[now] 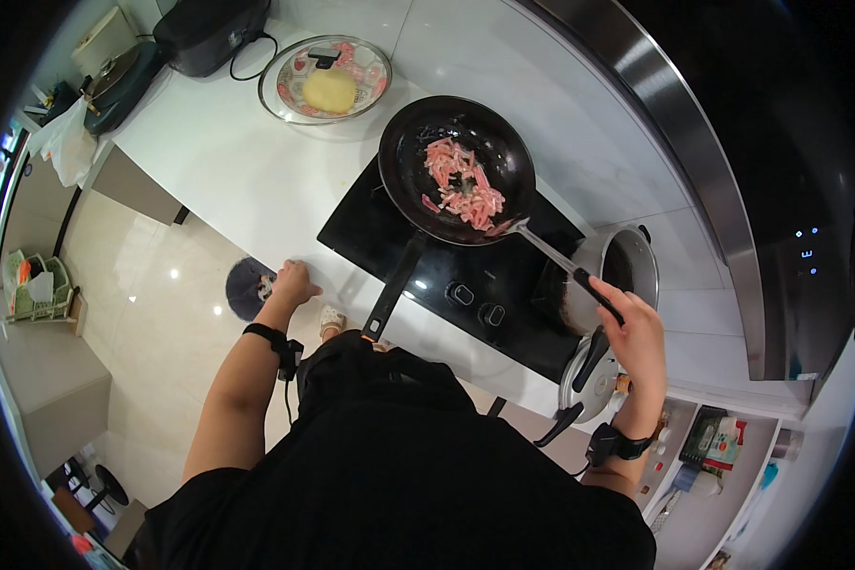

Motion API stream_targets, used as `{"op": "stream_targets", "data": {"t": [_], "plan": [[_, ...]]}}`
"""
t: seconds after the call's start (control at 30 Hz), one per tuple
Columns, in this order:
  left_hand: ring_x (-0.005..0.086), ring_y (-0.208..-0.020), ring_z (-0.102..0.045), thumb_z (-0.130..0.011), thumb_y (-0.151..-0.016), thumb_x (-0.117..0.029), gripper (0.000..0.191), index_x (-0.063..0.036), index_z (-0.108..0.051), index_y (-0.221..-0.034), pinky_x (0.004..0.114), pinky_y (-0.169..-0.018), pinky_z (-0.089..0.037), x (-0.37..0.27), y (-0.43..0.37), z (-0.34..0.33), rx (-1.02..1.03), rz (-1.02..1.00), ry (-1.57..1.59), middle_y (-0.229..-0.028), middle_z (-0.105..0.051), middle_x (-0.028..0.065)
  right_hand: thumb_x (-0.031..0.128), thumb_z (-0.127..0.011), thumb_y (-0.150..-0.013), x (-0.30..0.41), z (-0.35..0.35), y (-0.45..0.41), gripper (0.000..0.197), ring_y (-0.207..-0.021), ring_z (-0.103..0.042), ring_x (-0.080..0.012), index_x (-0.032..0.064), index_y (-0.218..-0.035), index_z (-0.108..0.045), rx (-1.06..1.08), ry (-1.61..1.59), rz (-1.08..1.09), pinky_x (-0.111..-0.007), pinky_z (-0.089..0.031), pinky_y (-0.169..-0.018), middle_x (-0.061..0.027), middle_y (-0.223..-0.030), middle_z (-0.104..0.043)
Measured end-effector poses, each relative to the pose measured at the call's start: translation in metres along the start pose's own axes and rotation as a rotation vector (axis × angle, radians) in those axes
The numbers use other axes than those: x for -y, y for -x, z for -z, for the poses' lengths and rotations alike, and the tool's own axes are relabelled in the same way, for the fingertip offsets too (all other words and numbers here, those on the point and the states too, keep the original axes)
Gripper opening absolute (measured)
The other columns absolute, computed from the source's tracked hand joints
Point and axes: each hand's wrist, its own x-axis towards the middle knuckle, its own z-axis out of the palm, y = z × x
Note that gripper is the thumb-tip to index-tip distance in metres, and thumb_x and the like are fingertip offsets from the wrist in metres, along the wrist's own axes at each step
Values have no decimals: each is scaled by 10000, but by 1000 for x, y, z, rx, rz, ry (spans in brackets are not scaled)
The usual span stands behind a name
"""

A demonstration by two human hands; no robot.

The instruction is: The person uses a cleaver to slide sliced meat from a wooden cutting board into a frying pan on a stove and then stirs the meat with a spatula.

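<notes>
My right hand (630, 324) grips the black handle of a metal spatula (547, 248), whose head lies at the lower right rim of a dark wok (406, 178). Strips of pink raw-looking meat (474, 203) lie in the wok, which sits on the left side of a black glass cooktop (442, 274). The wok's handle (397, 288) points towards my body. My left hand (296, 281) rests at the front edge of the white countertop (214, 171), left of that handle, with its fingers bent; nothing is seen in it.
A metal pot (613, 249) stands at the cooktop's right, with a pressure cooker lid (595, 385) nearer me. Behind left, a glass lid (267, 100) covers a patterned plate with a yellow lump. A bin (239, 288) stands on the floor. The range hood (691, 142) rises at the right.
</notes>
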Motion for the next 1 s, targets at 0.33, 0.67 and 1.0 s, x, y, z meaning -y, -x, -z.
{"op": "stream_targets", "data": {"t": [0.33,0.67,1.0], "plan": [[440,-1309,-573,-921,-743,-342,788,20,-590,-1360,503,-1057,-527,1,3,0,-3,-6,36,-1434,-538,248,247,-706,-988,6,-84,-71,368,-561,-636,-288,172,-1348,-711,-182,-311,-207,-402,-515,-596,-220,-716,-670],[405,-1355,-545,-935,-724,-342,811,-4,-586,-1374,488,-1060,-532,2,12,1,8,52,7,-1458,-535,214,346,-467,-1075,-102,-87,-110,345,-430,-288,-79,58,-1242,-557,540,-1311,-909,-287,-448,-531,33,-586,-411],[415,-1327,-559,-930,-723,-333,810,4,-579,-1371,481,-1052,-535,0,-1,-1,-1,11,11,-1472,-523,217,294,-602,-1078,-10,-149,-105,356,-487,-310,-56,88,-1368,-614,367,-1423,-605,-272,-467,-587,49,-606,-391]]}}
